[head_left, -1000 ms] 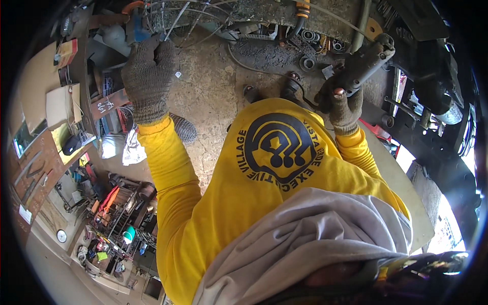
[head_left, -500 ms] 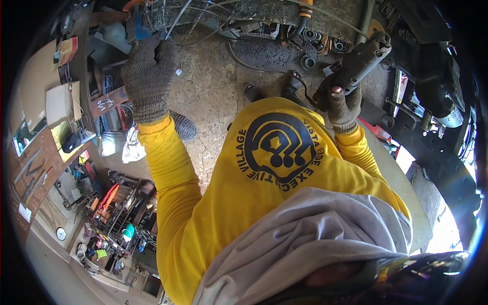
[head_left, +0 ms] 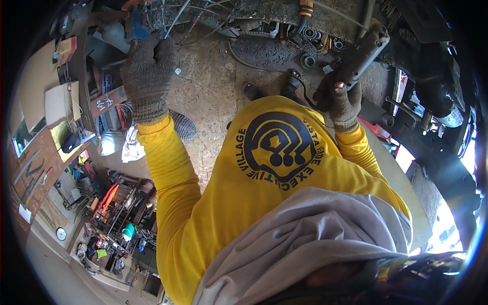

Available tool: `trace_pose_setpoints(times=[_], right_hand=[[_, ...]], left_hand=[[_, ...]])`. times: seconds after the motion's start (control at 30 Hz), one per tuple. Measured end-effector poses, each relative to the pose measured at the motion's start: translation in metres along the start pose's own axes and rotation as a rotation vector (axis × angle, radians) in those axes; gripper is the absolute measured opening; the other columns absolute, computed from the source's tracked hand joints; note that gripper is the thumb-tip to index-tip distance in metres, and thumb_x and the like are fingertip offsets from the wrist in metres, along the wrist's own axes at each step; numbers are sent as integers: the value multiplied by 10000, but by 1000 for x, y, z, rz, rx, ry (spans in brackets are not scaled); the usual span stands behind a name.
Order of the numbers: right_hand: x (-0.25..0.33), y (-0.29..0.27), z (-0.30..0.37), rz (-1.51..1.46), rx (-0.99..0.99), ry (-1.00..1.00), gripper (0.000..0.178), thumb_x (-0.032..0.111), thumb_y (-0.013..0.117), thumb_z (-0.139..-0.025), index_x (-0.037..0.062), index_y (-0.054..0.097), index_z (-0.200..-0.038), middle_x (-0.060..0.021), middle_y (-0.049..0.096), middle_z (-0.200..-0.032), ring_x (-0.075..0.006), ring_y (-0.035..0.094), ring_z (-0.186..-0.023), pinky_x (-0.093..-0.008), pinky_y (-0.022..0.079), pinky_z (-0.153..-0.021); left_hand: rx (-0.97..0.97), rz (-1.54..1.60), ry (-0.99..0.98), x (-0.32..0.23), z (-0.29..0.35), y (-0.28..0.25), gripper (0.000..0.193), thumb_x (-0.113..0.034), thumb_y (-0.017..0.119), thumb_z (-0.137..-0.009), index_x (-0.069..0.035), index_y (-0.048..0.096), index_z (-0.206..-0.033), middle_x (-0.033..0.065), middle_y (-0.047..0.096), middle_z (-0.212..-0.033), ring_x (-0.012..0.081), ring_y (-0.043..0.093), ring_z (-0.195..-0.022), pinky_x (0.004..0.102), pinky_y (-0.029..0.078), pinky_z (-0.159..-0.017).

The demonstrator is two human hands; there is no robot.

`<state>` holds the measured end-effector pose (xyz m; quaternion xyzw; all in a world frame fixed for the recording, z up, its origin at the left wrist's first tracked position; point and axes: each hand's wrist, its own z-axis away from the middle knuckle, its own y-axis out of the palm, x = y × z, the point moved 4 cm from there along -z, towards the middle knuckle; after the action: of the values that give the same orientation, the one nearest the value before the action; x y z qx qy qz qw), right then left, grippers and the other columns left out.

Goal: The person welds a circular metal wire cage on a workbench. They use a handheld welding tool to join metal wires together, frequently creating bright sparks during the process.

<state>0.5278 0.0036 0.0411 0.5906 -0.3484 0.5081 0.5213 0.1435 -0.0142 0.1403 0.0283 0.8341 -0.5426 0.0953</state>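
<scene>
My right hand (head_left: 344, 105), in a knitted glove with a bare thumb tip, is closed round a long grey power tool (head_left: 363, 58), which looks like an angle grinder. Its head points up and to the right, and a dark cord (head_left: 306, 94) trails from its lower end. At the far left my left hand (head_left: 147, 81), in a brown-grey knitted glove, reaches forward with curled fingers. A thin light rod (head_left: 177, 19) slants away from its fingertips. The glove hides whether the fingers grip that rod or something else.
A dark workbench (head_left: 244, 12) with cables and hoses stands ahead. Metal rings (head_left: 308, 61) lie on the floor beyond my feet. Cardboard boxes (head_left: 60, 104) sit at the left, a cluttered tool rack (head_left: 122, 203) lower left. Dark machinery (head_left: 432, 71) crowds the right.
The grinder in my right hand has tilted and shifted very slightly, its head a little further up. My left hand stays almost in the same place.
</scene>
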Motion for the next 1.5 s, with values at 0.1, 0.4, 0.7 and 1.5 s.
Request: trace_pose_setpoints(times=[0.1, 0.4, 0.7, 1.5], right_hand=[[-3, -5, 0, -101, -115, 146, 517, 404, 712, -926, 26, 514, -1219, -71, 621, -873, -153, 608, -659, -278, 512, -580], [1, -8, 0, -80, -45, 83, 597, 407, 743, -900, 17, 468, -1259, -72, 613, -867, -153, 599, -642, -282, 506, -565], [-5, -6, -2, -53, -59, 63, 585, 397, 727, -916, 10, 457, -1261, -76, 611, -851, -150, 605, -633, -276, 503, -549], [-10, -11, -5, -53, -47, 7, 476, 280, 698, -954, -2, 496, -1280, -67, 649, -920, -117, 617, -738, -275, 537, -653]], left_hand=[[27, -20, -55, -2, 0, 2, 205, -220, 726, -859, -96, 729, -1022, 113, 704, -831, 262, 694, -692, 367, 560, -652], [-50, 36, 20, -3, 1, -1, 222, -219, 733, -860, -80, 728, -1033, 102, 712, -843, 230, 712, -717, 324, 562, -658], [-21, 45, -29, -8, -1, -2, 222, -228, 723, -864, -78, 724, -1028, 98, 707, -852, 232, 715, -733, 330, 559, -674], [-78, -279, 258, -5, 1, 5, 156, -260, 719, -863, -152, 676, -967, 34, 685, -880, 223, 694, -731, 378, 547, -601]])
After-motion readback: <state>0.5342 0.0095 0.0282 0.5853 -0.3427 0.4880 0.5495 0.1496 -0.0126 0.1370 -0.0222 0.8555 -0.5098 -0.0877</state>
